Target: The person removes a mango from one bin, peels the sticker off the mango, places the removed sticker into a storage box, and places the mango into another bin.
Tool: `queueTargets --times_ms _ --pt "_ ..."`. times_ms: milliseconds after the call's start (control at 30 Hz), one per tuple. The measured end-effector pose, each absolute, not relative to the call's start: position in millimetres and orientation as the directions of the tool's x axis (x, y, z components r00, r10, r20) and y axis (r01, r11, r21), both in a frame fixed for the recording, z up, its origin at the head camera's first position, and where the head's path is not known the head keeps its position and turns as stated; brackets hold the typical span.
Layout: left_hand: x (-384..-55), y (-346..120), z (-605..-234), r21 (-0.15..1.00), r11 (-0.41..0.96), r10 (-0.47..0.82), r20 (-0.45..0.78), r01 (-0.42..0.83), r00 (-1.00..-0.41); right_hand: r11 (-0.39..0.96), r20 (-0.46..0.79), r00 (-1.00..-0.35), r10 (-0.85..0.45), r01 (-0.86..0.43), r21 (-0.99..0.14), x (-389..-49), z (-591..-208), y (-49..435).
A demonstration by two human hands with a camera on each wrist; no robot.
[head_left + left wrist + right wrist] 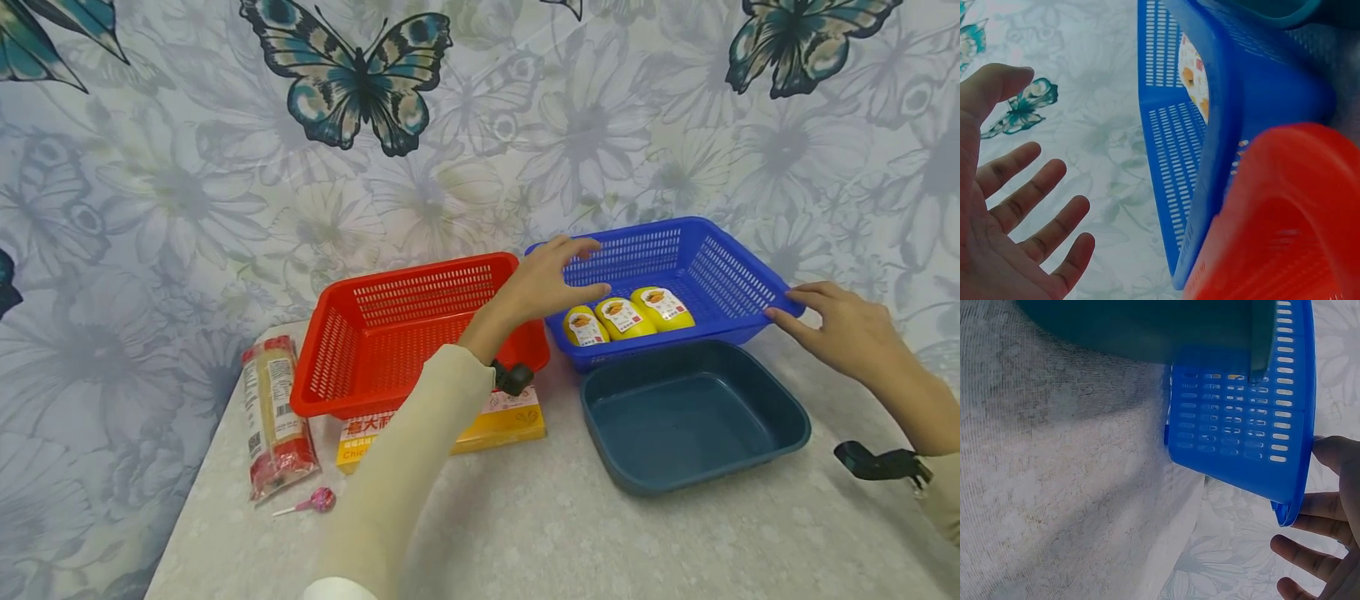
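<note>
A blue plastic basket point(735, 308) stands at the back right, with three yellow labelled packs point(622, 317) along its front left side. At its right corner my right hand point(855, 333) pinches the rim between thumb and fingers. My left hand point(551, 279) hovers over the basket's left end, fingers spread and relaxed, holding nothing. In the left wrist view that hand is apart from the blue rim point(1219, 94). The right wrist view has the thumb point(1332, 450) on the rim and fingertips behind the corner.
A red basket point(345, 287) stands to the left, over a yellow box point(502, 429) partly hidden by my left sleeve. Farther left lie a red-ended clear package point(277, 408) and a lollipop point(321, 499). A dark teal tray point(690, 425) sits before the blue basket.
</note>
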State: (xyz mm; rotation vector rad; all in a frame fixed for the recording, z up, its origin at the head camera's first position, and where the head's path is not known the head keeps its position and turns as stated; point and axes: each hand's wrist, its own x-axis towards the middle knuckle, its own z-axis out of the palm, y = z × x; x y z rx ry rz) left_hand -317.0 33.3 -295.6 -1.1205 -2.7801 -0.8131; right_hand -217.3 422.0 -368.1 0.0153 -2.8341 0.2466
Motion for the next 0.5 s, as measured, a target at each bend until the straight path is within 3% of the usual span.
queueTargets --times_ms 300,500 --pt "-332.7 68.6 -290.2 0.343 0.680 0.660 0.099 0.648 -0.745 0.984 0.301 -0.954 0.004 -0.051 -0.173 -221.0 -364.9 421.6" --pt "-339.3 91.3 -293.1 0.358 0.685 0.666 0.047 0.635 -0.745 0.980 0.296 -0.955 0.010 -0.049 -0.193 -219.8 -368.6 421.1"
